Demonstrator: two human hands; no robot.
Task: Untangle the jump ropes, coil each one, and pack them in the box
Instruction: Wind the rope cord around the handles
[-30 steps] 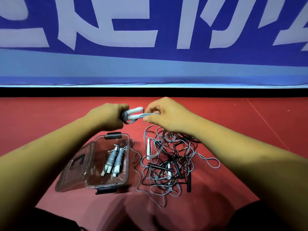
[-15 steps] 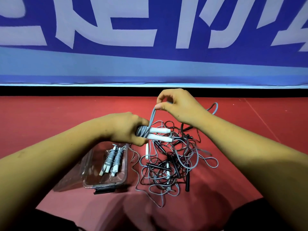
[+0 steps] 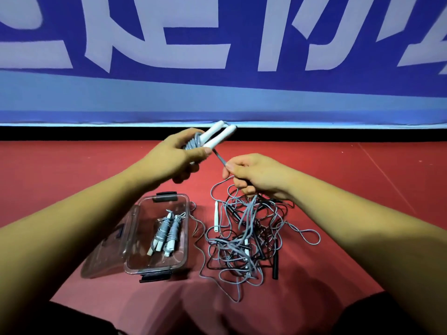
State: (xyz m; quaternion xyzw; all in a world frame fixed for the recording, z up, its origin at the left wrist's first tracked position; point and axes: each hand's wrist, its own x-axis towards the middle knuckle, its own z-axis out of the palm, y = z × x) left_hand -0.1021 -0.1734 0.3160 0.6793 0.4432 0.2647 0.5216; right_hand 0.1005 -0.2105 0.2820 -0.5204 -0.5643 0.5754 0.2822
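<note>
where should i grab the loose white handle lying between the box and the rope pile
Probably pinch the white handle around its middle, from above, fingers on its long sides. It lies flat and straight on the red floor at the left edge of the tangle, with no cord visibly crossing its shaft.

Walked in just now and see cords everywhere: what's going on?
A person is coiling a grey jump rope: the left hand grips its white handles with turns wound on them, the right hand pinches the free length. Two coiled ropes lie in the open clear box; a grey-and-black tangle sits on the floor beside it.
</note>
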